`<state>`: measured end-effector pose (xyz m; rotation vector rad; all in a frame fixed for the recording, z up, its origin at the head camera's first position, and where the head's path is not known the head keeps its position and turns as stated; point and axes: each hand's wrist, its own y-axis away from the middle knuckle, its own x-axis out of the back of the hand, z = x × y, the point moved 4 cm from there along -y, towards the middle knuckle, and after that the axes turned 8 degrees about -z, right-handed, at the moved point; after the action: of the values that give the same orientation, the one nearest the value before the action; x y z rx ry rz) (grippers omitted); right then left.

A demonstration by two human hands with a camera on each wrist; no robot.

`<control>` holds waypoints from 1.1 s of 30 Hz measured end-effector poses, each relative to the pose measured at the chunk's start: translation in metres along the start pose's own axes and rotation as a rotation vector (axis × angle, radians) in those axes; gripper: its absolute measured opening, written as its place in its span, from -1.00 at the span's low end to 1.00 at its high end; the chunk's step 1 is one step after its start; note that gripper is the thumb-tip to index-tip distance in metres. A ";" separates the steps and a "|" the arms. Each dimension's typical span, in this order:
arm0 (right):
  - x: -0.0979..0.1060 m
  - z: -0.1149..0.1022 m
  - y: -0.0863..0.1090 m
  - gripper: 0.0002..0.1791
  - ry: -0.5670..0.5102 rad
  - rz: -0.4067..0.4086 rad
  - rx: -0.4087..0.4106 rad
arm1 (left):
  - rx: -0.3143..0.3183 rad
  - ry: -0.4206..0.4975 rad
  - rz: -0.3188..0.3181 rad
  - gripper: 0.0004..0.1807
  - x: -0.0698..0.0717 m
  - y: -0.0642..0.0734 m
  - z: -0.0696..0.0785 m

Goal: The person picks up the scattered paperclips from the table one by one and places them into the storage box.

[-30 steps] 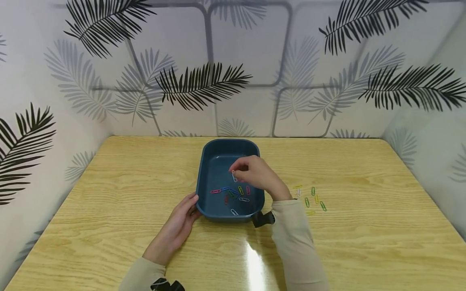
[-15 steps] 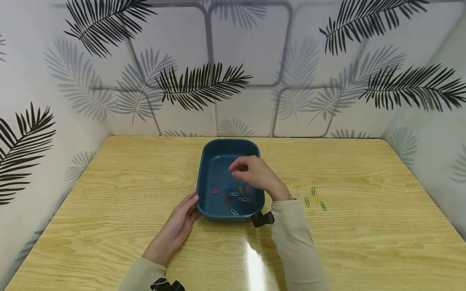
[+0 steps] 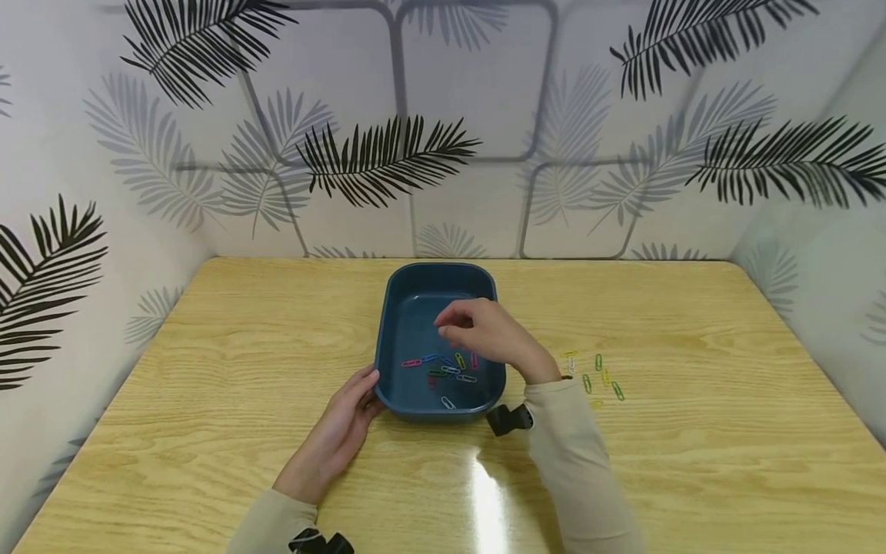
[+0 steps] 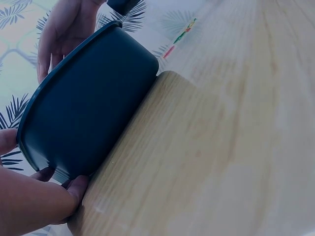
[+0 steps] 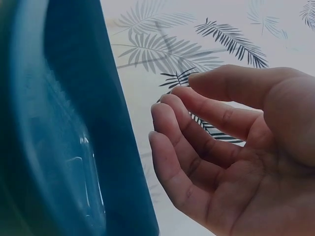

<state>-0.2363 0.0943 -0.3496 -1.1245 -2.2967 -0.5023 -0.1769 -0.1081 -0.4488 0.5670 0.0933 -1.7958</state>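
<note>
A dark blue plastic tray [image 3: 415,308] stands on the table, with several coloured paper clips [image 3: 450,370] scattered in its near half. My left hand [image 3: 339,427] holds the tray at its near left corner; in the left wrist view, my left fingers [image 4: 76,189] touch the outside of its wall and rim. Over the inside of the tray hovers my right hand [image 3: 484,332], fingertips close together and nothing between them. The right wrist view shows my right fingers [image 5: 179,162] loosely bent, beside the blurred tray wall [image 5: 74,147].
Several yellow, green and white paper clips [image 3: 587,384] lie on the wooden table [image 3: 692,431] to the right of the tray. A leaf-patterned backdrop [image 3: 477,208] rises behind the table's far edge. Each wrist carries a small black camera [image 3: 508,420].
A white paper clip pinched by my right hand has dropped into the tray among the others. The hand stays above the tray, and the left hand keeps its place. The head view has shifted slightly.
</note>
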 end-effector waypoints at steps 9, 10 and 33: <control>0.008 0.007 0.017 -0.78 0.082 0.024 0.020 | 0.006 -0.019 -0.012 -0.45 0.000 0.001 0.001; 0.010 0.009 0.021 -0.78 0.091 0.032 0.018 | 0.009 -0.024 -0.014 -0.44 0.000 0.001 0.001; 0.053 0.096 0.099 -0.76 0.224 0.137 -0.180 | 0.004 -0.018 -0.019 -0.45 0.000 0.002 0.003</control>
<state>-0.2122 0.2361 -0.3843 -1.2331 -1.9990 -0.7526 -0.1761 -0.1098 -0.4459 0.5544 0.0825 -1.8195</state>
